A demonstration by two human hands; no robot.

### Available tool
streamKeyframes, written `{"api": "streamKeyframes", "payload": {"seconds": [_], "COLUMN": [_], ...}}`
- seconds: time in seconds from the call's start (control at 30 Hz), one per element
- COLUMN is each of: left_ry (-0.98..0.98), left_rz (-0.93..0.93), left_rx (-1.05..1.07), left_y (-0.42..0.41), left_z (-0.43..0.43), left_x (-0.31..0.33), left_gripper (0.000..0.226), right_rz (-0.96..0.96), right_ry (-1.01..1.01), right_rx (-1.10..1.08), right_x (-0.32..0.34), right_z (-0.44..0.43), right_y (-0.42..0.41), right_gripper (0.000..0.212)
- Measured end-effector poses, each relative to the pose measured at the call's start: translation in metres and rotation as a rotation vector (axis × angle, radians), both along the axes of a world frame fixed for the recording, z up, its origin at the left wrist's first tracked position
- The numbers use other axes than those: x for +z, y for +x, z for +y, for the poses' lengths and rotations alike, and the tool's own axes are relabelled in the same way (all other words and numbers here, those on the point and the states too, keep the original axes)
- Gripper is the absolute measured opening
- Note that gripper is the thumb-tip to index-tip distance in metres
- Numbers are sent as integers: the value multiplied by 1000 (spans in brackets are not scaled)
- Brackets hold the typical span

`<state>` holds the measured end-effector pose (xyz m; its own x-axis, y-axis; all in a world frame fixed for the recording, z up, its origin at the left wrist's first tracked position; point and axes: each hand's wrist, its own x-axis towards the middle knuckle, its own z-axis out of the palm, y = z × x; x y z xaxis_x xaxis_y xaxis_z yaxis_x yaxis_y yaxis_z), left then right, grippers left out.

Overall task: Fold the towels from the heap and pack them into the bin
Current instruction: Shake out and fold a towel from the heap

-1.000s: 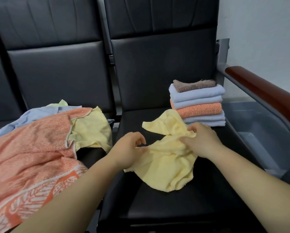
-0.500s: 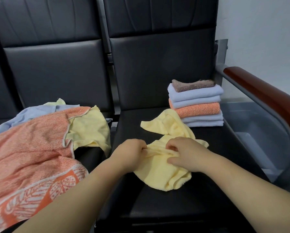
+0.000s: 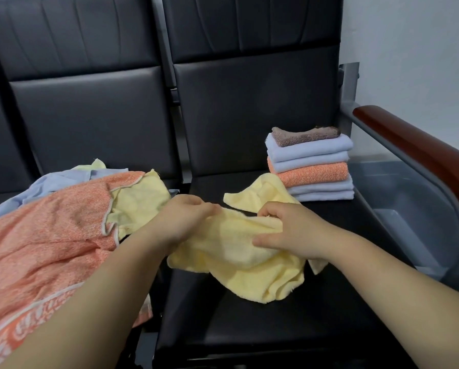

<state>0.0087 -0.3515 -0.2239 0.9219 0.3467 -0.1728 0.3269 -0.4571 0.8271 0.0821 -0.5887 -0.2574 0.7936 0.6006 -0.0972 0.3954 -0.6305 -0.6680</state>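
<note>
Logger: Since the frame half a second back, both hands have shifted slightly farther up the seat (image 3: 249, 328), taking the bunched middle of the towel with them. Stack and heap unchanged.

Checker: Grip state?

Logger: Left hand (image 3: 185, 222): fingers curled, pinching the left edge of the yellow towel (image 3: 249, 275). Right hand (image 3: 292, 230): clenched into a fold of the same towel, fingers over, thumb below.

Checker: Towel position?

Logger: Crumpled, unfolded, on the right-hand seat. Near part lies on the cushion. Far corner reaches the foot of the stack (image 3: 313, 166); contact there cannot be judged.

Checker: Stack?

Logger: Folded towels at the back right of that seat: brown on top, pale blue below it, one orange in the middle, pale blue at the bottom.

Checker: Heap and bin?

Logger: Heap (image 3: 50, 230) on the left seat, orange towel uppermost, yellow and blue under it. Grey bin (image 3: 414, 198) right of the seat, beyond the armrest (image 3: 422, 158), well apart from both hands.
</note>
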Motion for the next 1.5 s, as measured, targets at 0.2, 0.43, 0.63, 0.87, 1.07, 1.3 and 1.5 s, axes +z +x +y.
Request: {"api": "streamKeyframes", "payload": {"seconds": [0.2,0.43,0.63,0.87,1.07,1.3,1.5], "left_ry": [126,118,-45,-47,-3,29,116], "left_rz": [21,-56,-143,-176,-205,-209,-188], "left_rx": [-283,-250,-119,-92,-120,-139,-172], "left_y": [-11,-11,-6,-4,-5,-6,-9], "left_z": [2,9,6,2,3,4,3], "left_x": [12,2,2,4,5,5,6], "left_gripper": [36,25,28,32,30,29,28], "right_rz": [10,80,228,84,-98,-55,49], "right_ry": [72,234,317,197,200,221,322], "right_rx": [-31,-91,-169,-123,-164,-174,-292], "right_x": [15,27,23,24,22,24,27], "right_z": [-7,-13,-7,2,2,0,3], "right_y": [3,-1,-3,-6,-8,-7,-6], "right_gripper": [21,15,14,27,19,22,20]}}
